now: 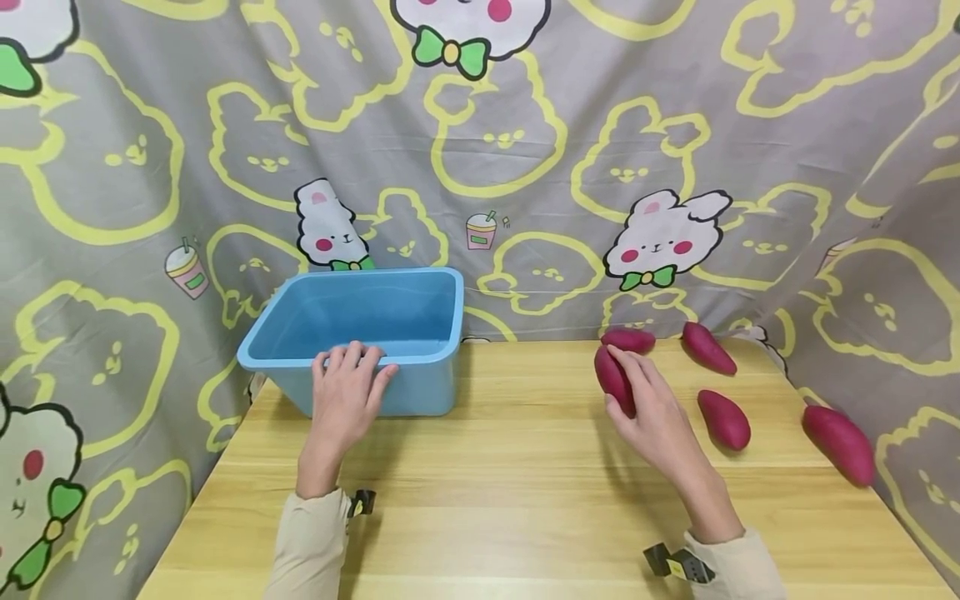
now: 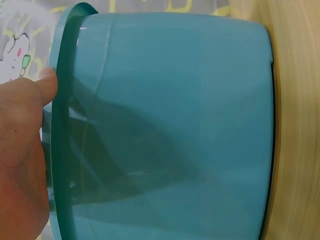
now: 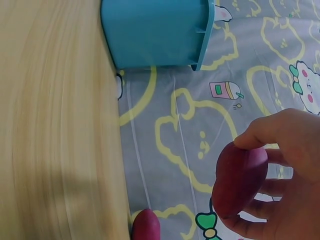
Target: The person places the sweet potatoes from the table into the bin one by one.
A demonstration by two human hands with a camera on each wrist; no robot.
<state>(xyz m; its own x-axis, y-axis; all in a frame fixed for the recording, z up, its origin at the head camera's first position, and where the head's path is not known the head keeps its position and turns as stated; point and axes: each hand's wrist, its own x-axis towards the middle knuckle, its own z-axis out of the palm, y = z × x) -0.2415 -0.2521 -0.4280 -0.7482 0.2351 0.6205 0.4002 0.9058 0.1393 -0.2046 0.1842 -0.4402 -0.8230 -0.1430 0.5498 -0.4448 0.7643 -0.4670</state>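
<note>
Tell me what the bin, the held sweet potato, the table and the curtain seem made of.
Bin: probably plastic, slightly glossy; smooth walls and a molded rim.
Sweet potato: real flesh or an imitation, I can't tell; smooth, evenly coloured, faintly shiny skin.
Table: wood or wood-look laminate, soft sheen; pale grain.
Curtain: likely fabric, matte; soft folds and creases.

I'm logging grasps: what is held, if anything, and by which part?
Right hand: a purple sweet potato, along one long side. Left hand: the blue bin, by its near rim.
</note>
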